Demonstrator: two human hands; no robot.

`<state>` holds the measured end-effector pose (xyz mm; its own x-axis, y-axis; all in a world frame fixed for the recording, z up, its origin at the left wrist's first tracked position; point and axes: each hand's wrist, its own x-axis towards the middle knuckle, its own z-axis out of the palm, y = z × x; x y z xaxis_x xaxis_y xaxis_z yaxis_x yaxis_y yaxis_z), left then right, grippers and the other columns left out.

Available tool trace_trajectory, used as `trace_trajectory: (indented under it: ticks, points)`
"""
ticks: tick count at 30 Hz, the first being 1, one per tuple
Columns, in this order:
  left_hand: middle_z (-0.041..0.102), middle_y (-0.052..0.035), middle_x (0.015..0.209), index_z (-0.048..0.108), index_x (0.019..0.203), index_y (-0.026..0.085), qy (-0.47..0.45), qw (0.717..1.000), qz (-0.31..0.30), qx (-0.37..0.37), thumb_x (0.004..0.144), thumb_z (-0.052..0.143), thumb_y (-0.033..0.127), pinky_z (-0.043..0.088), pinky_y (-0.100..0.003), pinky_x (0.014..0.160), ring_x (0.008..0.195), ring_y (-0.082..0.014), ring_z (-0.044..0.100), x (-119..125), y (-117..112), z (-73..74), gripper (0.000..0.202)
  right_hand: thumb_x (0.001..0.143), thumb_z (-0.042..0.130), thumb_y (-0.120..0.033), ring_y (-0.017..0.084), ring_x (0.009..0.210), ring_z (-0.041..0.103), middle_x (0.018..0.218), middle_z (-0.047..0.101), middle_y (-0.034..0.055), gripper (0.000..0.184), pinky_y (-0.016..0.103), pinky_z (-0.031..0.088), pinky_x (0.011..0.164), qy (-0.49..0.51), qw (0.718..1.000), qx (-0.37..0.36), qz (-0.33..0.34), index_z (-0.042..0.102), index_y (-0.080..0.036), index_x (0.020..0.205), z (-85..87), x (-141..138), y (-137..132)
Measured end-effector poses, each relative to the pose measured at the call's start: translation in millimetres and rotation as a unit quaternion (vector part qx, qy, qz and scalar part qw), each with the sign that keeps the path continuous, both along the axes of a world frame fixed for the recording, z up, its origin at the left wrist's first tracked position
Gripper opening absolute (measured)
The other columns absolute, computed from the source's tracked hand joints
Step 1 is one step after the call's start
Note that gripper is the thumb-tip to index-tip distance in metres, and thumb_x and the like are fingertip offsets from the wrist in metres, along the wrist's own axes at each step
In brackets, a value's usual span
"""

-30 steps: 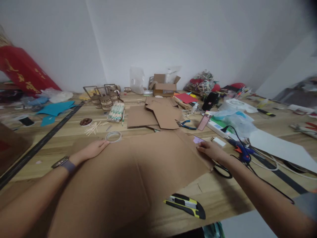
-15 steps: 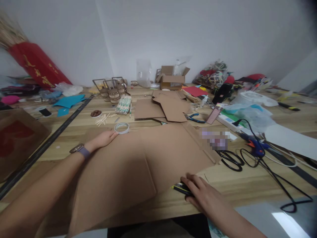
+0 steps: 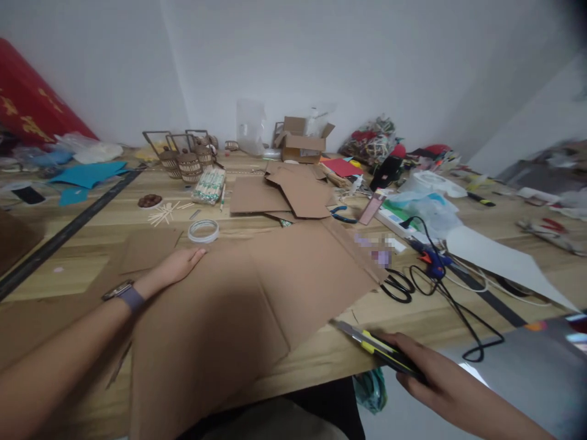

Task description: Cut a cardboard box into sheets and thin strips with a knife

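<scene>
A large creased cardboard sheet (image 3: pixel 298 281) lies in front of me, overhanging the near table edge. My left hand (image 3: pixel 183 266) grips its far left edge, some fingers hidden. A roll of tape (image 3: pixel 203 231) is just beyond that hand. In my right hand (image 3: pixel 424 370) is a black and yellow utility knife (image 3: pixel 371 345), fingers wrapped round its handle. Its blade is out, pointing left, with the tip close to the sheet's right near edge; whether it touches I cannot tell.
More cardboard pieces (image 3: pixel 302 189) lie beyond the sheet. To the right are scissors with black handles (image 3: pixel 398 286), a glue gun (image 3: pixel 433 263) with a trailing cord, and pliers (image 3: pixel 342 215). Small wooden sticks (image 3: pixel 162 214) and bundled sticks (image 3: pixel 210 184) lie at left. A cardboard box (image 3: pixel 302 146) stands behind.
My right hand has moved right and toward me with the utility knife, whose long blade now shows clearly. My left hand has curled at the sheet's edge. The view has turned right.
</scene>
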<state>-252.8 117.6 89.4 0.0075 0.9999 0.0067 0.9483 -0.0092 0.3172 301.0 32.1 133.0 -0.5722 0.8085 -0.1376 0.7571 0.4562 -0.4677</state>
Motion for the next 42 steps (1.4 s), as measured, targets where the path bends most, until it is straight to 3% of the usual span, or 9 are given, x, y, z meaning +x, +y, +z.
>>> trace_trajectory:
  ticks: [4,7,11,14,21,26,29,35,42]
  points:
    - [0.074,-0.0177,0.106,0.070,0.093,0.015,0.046,0.999,0.004,-0.018,0.095,0.022,0.046,0.050,-0.041,0.093,0.102,-0.0317,0.069,21.0,4.0,0.2,0.058,0.090,0.051,-0.050,0.032,0.115,0.066,0.128,0.068,0.0163,0.053,0.041,0.053,0.098,0.035,0.994,-0.066,-0.084,0.061,-0.016,0.130,5.6,-20.9,10.4]
    - [0.074,-0.0181,0.105,0.069,0.093,0.014,0.082,0.996,0.015,-0.020,0.099,0.021,0.042,0.050,-0.040,0.092,0.101,-0.0315,0.068,37.6,1.3,4.3,0.056,0.088,0.049,-0.061,0.031,0.103,0.069,0.111,0.074,0.0137,0.050,0.040,0.056,0.088,0.082,0.985,-0.081,-0.128,0.063,-0.020,0.112,10.7,-53.2,22.0]
    - [0.072,-0.0207,0.109,0.067,0.102,0.012,0.128,0.991,0.043,-0.020,0.100,0.024,0.038,0.050,-0.042,0.088,0.101,-0.0337,0.068,51.9,-12.3,11.9,0.050,0.081,0.061,-0.060,0.020,0.059,0.067,0.066,0.067,0.0006,0.045,0.030,0.053,0.054,0.158,0.939,-0.262,-0.157,0.052,-0.022,0.101,13.3,-107.9,46.9]
    - [0.073,-0.0192,0.104,0.068,0.104,0.012,0.147,0.987,0.046,-0.036,0.100,0.028,0.037,0.052,-0.040,0.080,0.094,-0.0326,0.070,56.7,-23.6,16.8,0.046,0.075,0.073,-0.049,0.016,0.055,0.065,0.065,0.064,-0.0036,0.047,0.025,0.051,0.050,0.202,0.901,-0.365,-0.121,0.046,-0.022,0.101,10.1,-148.3,74.2]
    - [0.074,-0.0163,0.098,0.070,0.098,0.014,0.160,0.986,0.029,-0.032,0.101,0.037,0.034,0.051,-0.038,0.074,0.087,-0.0301,0.071,61.2,-35.6,21.0,0.039,0.085,0.067,-0.025,0.008,0.050,0.060,0.062,0.058,-0.0070,0.023,0.016,0.043,0.044,0.174,0.942,-0.277,-0.078,0.049,-0.020,0.098,-6.7,-212.4,126.1]
    - [0.069,-0.0190,0.102,0.069,0.100,0.011,0.168,0.985,0.004,0.037,0.099,0.041,0.029,0.048,-0.043,0.088,0.101,-0.0323,0.064,63.3,-37.3,24.7,0.033,0.090,0.062,-0.024,0.008,0.047,0.056,0.059,0.052,-0.0093,0.015,0.017,0.042,0.044,0.158,0.954,-0.246,-0.068,0.048,-0.020,0.094,-11.9,-220.3,133.0]
    - [0.067,-0.0155,0.105,0.069,0.099,0.014,0.154,0.985,-0.045,0.071,0.099,0.045,0.030,0.044,-0.045,0.096,0.107,-0.0305,0.059,71.1,-30.5,24.2,0.029,0.095,0.055,-0.026,0.008,0.049,0.057,0.064,0.055,-0.0080,0.009,0.017,0.044,0.047,0.140,0.959,-0.237,-0.066,0.047,-0.021,0.095,-10.5,-219.1,131.7]
    - [0.065,-0.0119,0.120,0.061,0.124,0.016,0.105,0.981,-0.120,0.110,0.098,0.050,0.032,0.043,-0.041,0.099,0.111,-0.0265,0.056,102.7,-9.3,3.8,0.032,0.103,0.038,-0.024,0.008,0.045,0.056,0.066,0.056,-0.0062,0.011,0.017,0.042,0.043,0.044,0.976,-0.203,-0.069,0.047,-0.020,0.100,1.1,-228.5,130.9]
    - [0.061,-0.0160,0.126,0.061,0.121,0.014,0.101,0.979,-0.109,0.140,0.099,0.048,0.032,0.042,-0.046,0.096,0.112,-0.0315,0.051,117.1,-5.7,-22.2,0.032,0.101,0.044,-0.023,0.015,0.048,0.062,0.059,0.066,0.0035,0.017,0.022,0.041,0.049,-0.109,0.988,-0.098,-0.046,0.057,-0.013,0.105,14.8,-253.5,129.0]
